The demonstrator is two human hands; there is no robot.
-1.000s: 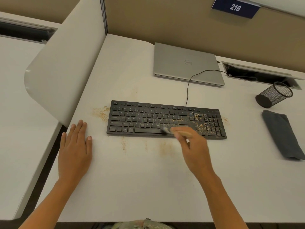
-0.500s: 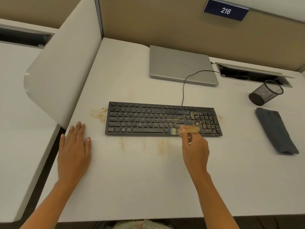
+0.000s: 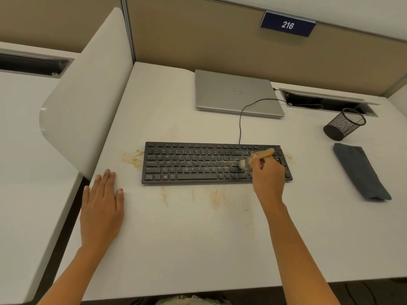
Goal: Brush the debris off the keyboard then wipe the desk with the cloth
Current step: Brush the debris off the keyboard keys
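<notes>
A black keyboard (image 3: 198,164) lies across the middle of the white desk (image 3: 198,249). My right hand (image 3: 267,179) holds a small wooden-handled brush (image 3: 262,154), bristles down on the keys at the right part of the keyboard. Tan crumbs (image 3: 133,158) lie on the desk left of the keyboard, and in streaks in front of it. More specks sit on the right keys. My left hand (image 3: 102,208) rests flat on the desk, fingers apart, near the keyboard's left front corner. A folded dark grey cloth (image 3: 359,170) lies at the right.
A closed silver laptop (image 3: 235,93) sits behind the keyboard, whose cable (image 3: 240,122) runs back toward a cable slot (image 3: 326,102). A black mesh pen cup (image 3: 343,124) lies tipped beside the cloth. A white divider panel (image 3: 88,95) rises at the left.
My right hand with the brush has moved right and farther back over the keyboard, from its front edge to the right middle keys. A faint new crumb streak lies in front. The left hand stays put.
</notes>
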